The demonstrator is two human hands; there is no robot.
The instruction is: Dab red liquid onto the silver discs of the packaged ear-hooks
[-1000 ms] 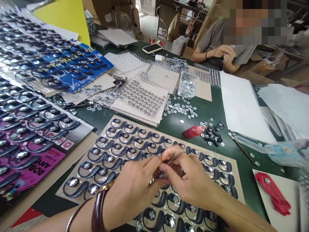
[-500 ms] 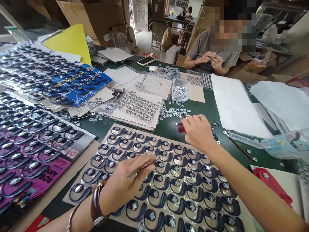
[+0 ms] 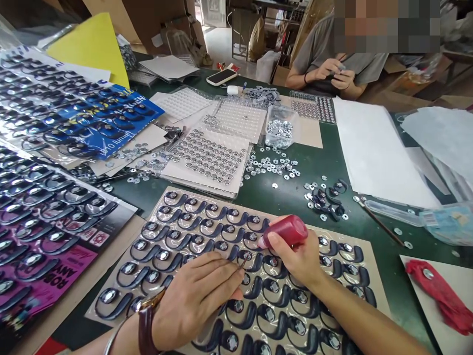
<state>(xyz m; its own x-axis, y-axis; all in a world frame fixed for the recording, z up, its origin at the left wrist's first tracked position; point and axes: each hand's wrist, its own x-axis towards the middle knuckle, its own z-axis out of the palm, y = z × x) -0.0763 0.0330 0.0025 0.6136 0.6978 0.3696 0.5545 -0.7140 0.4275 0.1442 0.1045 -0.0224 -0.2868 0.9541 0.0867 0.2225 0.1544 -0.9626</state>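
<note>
A card [image 3: 373, 276] with rows of dark curved clips, each bearing a shiny round piece, lies before me under clear plastic. My right hand [image 3: 301, 256] grips a small red squeeze bottle [image 3: 290, 229], tilted with its pale nozzle down and left over the clips. My left hand [image 3: 203, 291] is closed low over the card's middle, fingers pressed together. Between its fingertips is a thin pointed tool that looks like tweezers [image 3: 244, 262], mostly hidden. The bottle's nozzle and the tool's tip are close but apart.
Loose washers [image 3: 271, 165] and a small pile of dark clips [image 3: 328, 199] lie beyond the card. A clear box [image 3: 281, 128] holds metal pieces. Printed cards with clips [image 3: 55, 256] stand left. A red item [image 3: 438, 296] lies right. Across the table sits a person [image 3: 321, 54].
My right hand has come down and left over the card with the red bottle, now tilted nozzle down. My left hand has turned palm down and lowered. The view has shifted slightly.
</note>
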